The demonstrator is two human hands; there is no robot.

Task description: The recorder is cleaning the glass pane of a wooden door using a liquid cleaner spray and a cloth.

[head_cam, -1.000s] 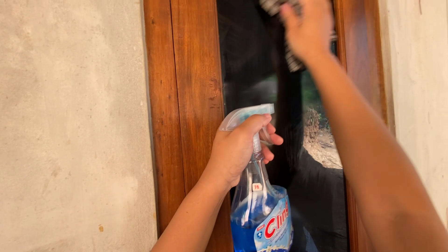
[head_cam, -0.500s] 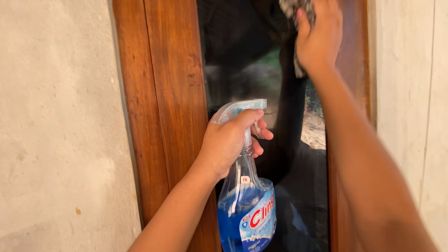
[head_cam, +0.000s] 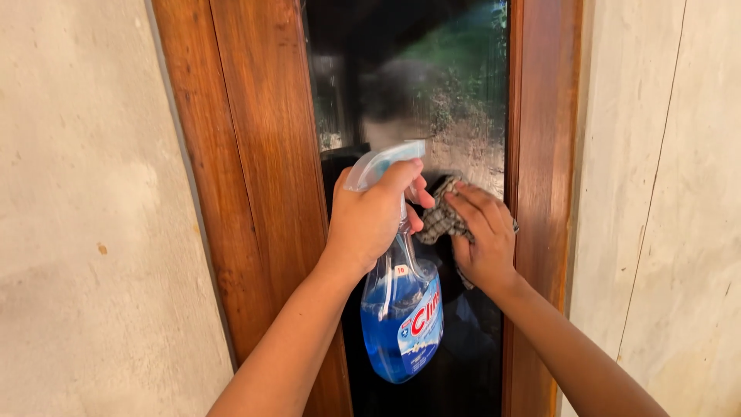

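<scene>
**Cloth on the pane, spray bottle held beside it**

The left hand (head_cam: 369, 222) is closed round the neck of a spray bottle (head_cam: 401, 313), fingers wrapped just under the pale trigger head, with the forefinger lying along the top of it. The bottle hangs upright below the fist; its clear body holds blue liquid and carries a blue, white and red label. The nozzle points away from the person, toward the glass (head_cam: 432, 85).

Just to the right of that hand, and close enough that the fingertips nearly meet, the right hand (head_cam: 482, 239) lies flat with its fingers spread over a checked cloth (head_cam: 441, 218), pressing it against the glass. Part of the cloth shows between the two hands; the rest is hidden under the palm.

The glass is a narrow, dark pane running up above both hands and down behind the bottle. It reflects greenery and bare ground above the hands, and a blurred figure directly over them. A brown wooden frame (head_cam: 255, 154) borders it: a broad, varnished upright to the left of the left hand, a slimmer one touching the outer edge of the right hand. Beyond the frame on both sides is a rough, pale plaster wall (head_cam: 77, 193).
</scene>
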